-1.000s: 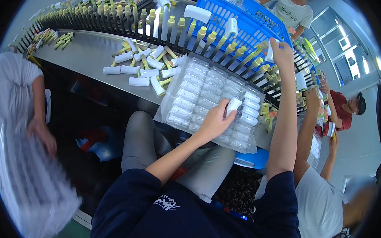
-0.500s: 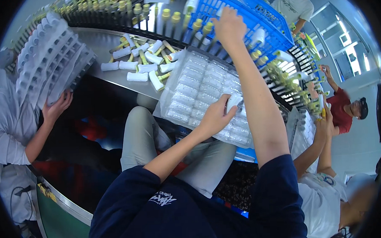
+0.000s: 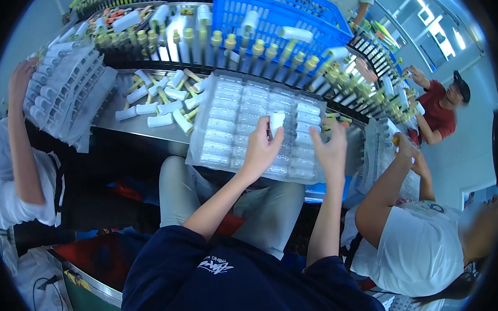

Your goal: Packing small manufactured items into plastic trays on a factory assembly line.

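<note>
My left hand [image 3: 261, 149] is closed around a short white roller-like piece [image 3: 277, 121], held over the middle of a clear plastic tray [image 3: 259, 127] of moulded pockets. The tray lies tilted over my lap, against the bench edge. At the tray's right side is my right hand [image 3: 332, 152], slightly blurred, its thumb and fingers apart and no held thing visible. Beside its thumb, solid white pieces [image 3: 308, 118] sit in the right-hand pockets. Left of the tray, several white rollers with yellow-green stems [image 3: 170, 108] lie loose on the metal bench [image 3: 159, 130].
Beyond the tray runs a curved row of black pegs with yellow-green tips [image 3: 258, 49], some bearing white rollers. A blue crate [image 3: 281, 12] stands behind it. At left a co-worker's arm [image 3: 23, 137] reaches to stacked trays [image 3: 65, 88]; another co-worker [image 3: 414, 243] sits close at right.
My right hand has come down from the blue crate and peg row to the tray's right side. My left hand with the white piece has shifted left. The left co-worker's hand moved up the tray stack.
</note>
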`<state>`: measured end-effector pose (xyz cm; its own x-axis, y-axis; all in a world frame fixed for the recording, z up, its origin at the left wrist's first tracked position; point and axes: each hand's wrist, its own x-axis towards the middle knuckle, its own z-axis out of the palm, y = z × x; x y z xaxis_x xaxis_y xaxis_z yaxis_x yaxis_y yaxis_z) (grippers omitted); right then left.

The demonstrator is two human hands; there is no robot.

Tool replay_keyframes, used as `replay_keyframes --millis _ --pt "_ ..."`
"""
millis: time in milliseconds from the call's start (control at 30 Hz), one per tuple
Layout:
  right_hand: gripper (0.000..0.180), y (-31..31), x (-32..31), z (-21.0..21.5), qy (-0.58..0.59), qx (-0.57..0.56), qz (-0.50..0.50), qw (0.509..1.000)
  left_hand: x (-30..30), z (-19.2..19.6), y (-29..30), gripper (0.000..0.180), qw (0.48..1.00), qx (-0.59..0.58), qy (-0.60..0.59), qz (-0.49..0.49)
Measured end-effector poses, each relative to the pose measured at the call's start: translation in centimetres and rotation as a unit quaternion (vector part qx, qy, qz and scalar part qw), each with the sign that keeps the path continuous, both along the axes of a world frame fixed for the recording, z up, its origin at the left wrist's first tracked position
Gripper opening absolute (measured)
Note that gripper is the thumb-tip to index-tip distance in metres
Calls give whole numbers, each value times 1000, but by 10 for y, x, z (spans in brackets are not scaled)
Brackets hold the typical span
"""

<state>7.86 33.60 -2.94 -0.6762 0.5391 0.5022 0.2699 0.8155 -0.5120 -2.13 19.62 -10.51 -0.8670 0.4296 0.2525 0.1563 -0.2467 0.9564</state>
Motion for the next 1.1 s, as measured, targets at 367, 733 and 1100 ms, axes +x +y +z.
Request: replay_keyframes --millis 367,733,1100 --pt "48 -24 13 -57 -7 -2 -71 997 -34 95 45 55 995 -39 95 1" --pt "41 -32 5 -62 48 -24 -75 996 -151 156 123 29 943 -127 284 116" --pt "46 -30 9 -57 -2 -8 -101 995 -198 177 102 40 763 -502 399 83"
